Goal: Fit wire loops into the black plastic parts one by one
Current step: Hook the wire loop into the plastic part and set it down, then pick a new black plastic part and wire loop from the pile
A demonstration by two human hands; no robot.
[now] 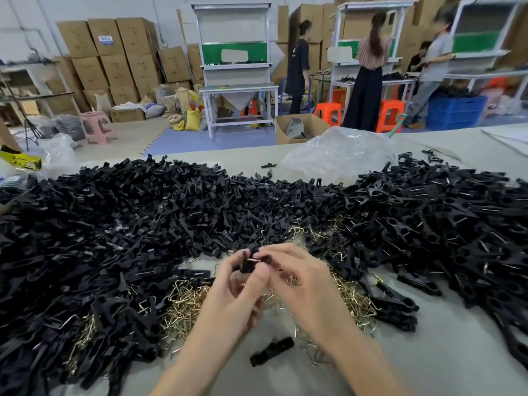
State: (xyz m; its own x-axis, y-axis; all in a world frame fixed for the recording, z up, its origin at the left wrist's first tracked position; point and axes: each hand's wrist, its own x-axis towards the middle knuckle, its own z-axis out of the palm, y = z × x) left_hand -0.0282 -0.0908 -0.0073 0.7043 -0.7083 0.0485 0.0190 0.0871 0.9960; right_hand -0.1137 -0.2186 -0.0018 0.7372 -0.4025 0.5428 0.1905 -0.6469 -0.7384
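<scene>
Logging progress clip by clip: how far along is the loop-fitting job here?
Done, apparently: many pieces in the right pile show wire glinting in them. In hand: left hand and right hand pinch one black part between them. Left: a wide left pile of black pieces and heaps of loose wire loops beside the hands. Far from finished.

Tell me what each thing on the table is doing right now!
left hand, pinching the small black part.
right hand, pinching the same part from the other side.
small black part, held up between both hands.
wire loops, loose in a tangled pile.
black heap, spread across the table.
single black piece, lying flat near the wrists.
plastic bag, crumpled behind the heap.
</scene>
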